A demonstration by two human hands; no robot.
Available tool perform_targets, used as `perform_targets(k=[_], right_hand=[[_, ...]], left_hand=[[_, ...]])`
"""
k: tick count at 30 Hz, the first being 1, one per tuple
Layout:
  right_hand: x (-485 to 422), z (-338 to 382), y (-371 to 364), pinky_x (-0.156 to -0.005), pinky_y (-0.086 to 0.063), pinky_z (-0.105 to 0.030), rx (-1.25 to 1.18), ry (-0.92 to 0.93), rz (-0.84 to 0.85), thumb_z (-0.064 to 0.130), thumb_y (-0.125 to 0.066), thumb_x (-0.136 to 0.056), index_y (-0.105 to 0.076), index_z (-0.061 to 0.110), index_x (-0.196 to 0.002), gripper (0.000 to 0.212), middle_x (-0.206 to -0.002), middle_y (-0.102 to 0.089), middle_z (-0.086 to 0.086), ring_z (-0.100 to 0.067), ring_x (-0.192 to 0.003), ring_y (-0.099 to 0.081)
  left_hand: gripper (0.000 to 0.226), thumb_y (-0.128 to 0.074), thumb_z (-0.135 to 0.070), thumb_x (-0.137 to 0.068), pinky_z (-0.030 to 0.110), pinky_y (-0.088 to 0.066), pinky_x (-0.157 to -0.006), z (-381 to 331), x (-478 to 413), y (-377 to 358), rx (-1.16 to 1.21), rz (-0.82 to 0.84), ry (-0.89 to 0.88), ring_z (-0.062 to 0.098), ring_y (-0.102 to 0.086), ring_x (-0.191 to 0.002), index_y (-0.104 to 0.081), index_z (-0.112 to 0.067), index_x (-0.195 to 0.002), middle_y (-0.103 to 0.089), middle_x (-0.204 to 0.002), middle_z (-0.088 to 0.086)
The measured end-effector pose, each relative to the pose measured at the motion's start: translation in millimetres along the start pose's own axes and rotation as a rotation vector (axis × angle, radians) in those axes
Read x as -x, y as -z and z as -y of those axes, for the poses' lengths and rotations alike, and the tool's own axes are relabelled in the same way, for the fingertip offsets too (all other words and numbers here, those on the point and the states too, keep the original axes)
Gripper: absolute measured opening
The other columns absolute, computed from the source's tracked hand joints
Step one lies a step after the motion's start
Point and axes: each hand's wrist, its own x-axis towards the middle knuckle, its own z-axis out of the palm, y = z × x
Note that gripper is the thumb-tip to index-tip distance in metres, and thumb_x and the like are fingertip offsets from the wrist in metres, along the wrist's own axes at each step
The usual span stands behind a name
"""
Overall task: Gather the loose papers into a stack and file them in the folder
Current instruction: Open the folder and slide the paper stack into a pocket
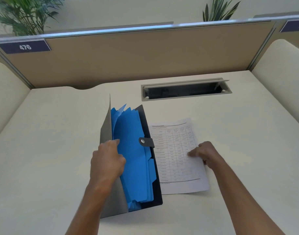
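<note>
A pale desk [52, 150] seen from above, walled by a tan partition [128, 56] along its far edge. A folder [158, 189] of the expanding kind sits at the middle of the desk, nearer the near edge than the far one. Its grey front cover [106, 129] is lifted up and to the left, and its dark back cover lies to the right with a snap strap [146, 141] folded over its edge. Inside, a fan of bright blue dividers [133, 158] stands open; no white sheet shows between them.

The left hand [108, 160] grips the raised grey cover, fingers curled over its edge and tucked against the first blue divider. The papers [177, 158], a white stack with a printed table on top, lie flat on the desk just right of the folder, their left edge hidden by the dark back cover. The right hand [204, 153] holds the stack at its right edge, curled fingers on top.

Near the far edge, a recessed cable tray [186, 89] stands open, its inside dark. A plate [25, 46] reading 476 marks the partition's left end, with leafy plants [26, 16] behind.
</note>
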Motion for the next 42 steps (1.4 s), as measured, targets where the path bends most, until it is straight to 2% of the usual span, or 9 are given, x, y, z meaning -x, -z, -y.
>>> perform_targets(k=[3,10,16,19,23,28,31,37,42], right_hand=[[3.2,1.1,7.5,-0.072,-0.059,-0.041,-0.064,-0.013,0.144,-0.005,-0.076,-0.077,-0.064,-0.010,-0.106,0.031,-0.100,-0.072,-0.022,-0.036,-0.087,-0.071],[-2.5,0.0,8.2,-0.069,-0.060,-0.039,-0.001,0.084,0.275,0.000,-0.069,-0.086,-0.063,-0.002,-0.115,0.030,-0.102,-0.074,-0.015,-0.031,-0.090,-0.072],[-0.4,-5.3,12.0,-0.076,-0.061,-0.042,-0.171,0.164,0.295,-0.007,-0.069,-0.083,-0.065,0.001,-0.119,0.037,-0.102,-0.075,-0.011,-0.031,-0.092,-0.073],[6.9,-1.1,24.4,-0.077,-0.060,-0.039,-0.290,0.218,0.274,-0.008,-0.070,-0.082,-0.064,-0.002,-0.122,0.041,-0.104,-0.075,-0.009,-0.030,-0.093,-0.073],[25.3,14.8,53.4,-0.059,-0.060,-0.026,-0.383,0.317,0.176,-0.007,-0.069,-0.083,-0.066,0.000,-0.118,0.036,-0.097,-0.075,-0.003,-0.019,-0.079,-0.076],[55.9,41.2,83.9,-0.062,-0.062,-0.026,-0.468,0.437,0.067,-0.004,-0.071,-0.083,-0.062,0.002,-0.125,0.043,-0.110,-0.071,-0.010,-0.027,-0.090,-0.071],[79.6,54.8,90.6,-0.061,-0.062,-0.025,-0.523,0.523,0.037,0.000,-0.072,-0.081,-0.064,0.006,-0.123,0.043,-0.108,-0.073,-0.006,-0.028,-0.090,-0.072],[123.6,76.3,93.0,-0.065,-0.061,-0.026,-0.635,0.707,0.040,0.009,-0.073,-0.074,-0.070,0.021,-0.100,0.029,-0.100,-0.076,0.005,-0.015,-0.083,-0.076],[149.9,82.9,61.2,-0.069,-0.062,-0.030,-0.413,0.876,-0.024,0.005,-0.067,-0.088,-0.067,0.031,-0.107,0.032,-0.095,-0.076,0.012,-0.015,-0.083,-0.075]], left_hand=[[0.059,-0.053,-0.002,-0.085,0.038,-0.048,-0.094,2.6,-2.2,3.6,0.011,-0.002,0.002,0.034,-0.058,-0.118,-0.047,-0.018,-0.142,-0.053,-0.142,0.007],[0.061,-0.054,-0.004,-0.083,0.037,-0.048,-0.093,9.2,-7.4,13.9,0.013,0.001,0.010,0.035,-0.060,-0.113,-0.049,-0.021,-0.141,-0.054,-0.140,0.009],[0.063,-0.054,-0.004,-0.082,0.031,-0.051,-0.080,16.8,-10.5,19.2,0.020,0.036,-0.017,0.031,-0.066,-0.088,-0.049,-0.026,-0.140,-0.061,-0.131,0.009],[0.063,-0.053,-0.002,-0.083,0.031,-0.052,-0.083,19.0,-10.9,19.6,0.014,0.054,-0.040,0.032,-0.067,-0.096,-0.049,-0.027,-0.140,-0.064,-0.128,0.007],[0.061,-0.054,0.000,-0.083,0.031,-0.053,-0.083,21.9,-10.3,20.4,0.044,0.044,-0.059,0.031,-0.068,-0.096,-0.051,-0.025,-0.139,-0.064,-0.127,0.006],[0.063,-0.054,0.001,-0.080,0.018,-0.046,-0.060,27.1,-12.7,25.2,0.075,0.019,-0.050,0.019,-0.064,-0.064,-0.053,-0.025,-0.137,-0.069,-0.117,0.010],[0.065,-0.053,0.001,-0.079,0.012,-0.034,-0.049,29.2,-13.8,25.9,0.075,-0.005,-0.047,0.006,-0.046,-0.045,-0.053,-0.026,-0.137,-0.070,-0.116,0.010],[0.064,-0.053,0.000,-0.081,0.022,-0.047,-0.065,25.0,-11.3,21.0,0.059,-0.016,-0.050,0.012,-0.055,-0.054,-0.050,-0.026,-0.140,-0.069,-0.116,0.010],[0.057,-0.048,-0.004,-0.087,0.031,-0.054,-0.076,16.3,-10.4,9.4,0.063,-0.039,-0.041,0.029,-0.068,-0.089,-0.048,-0.023,-0.141,-0.066,-0.124,0.008]])
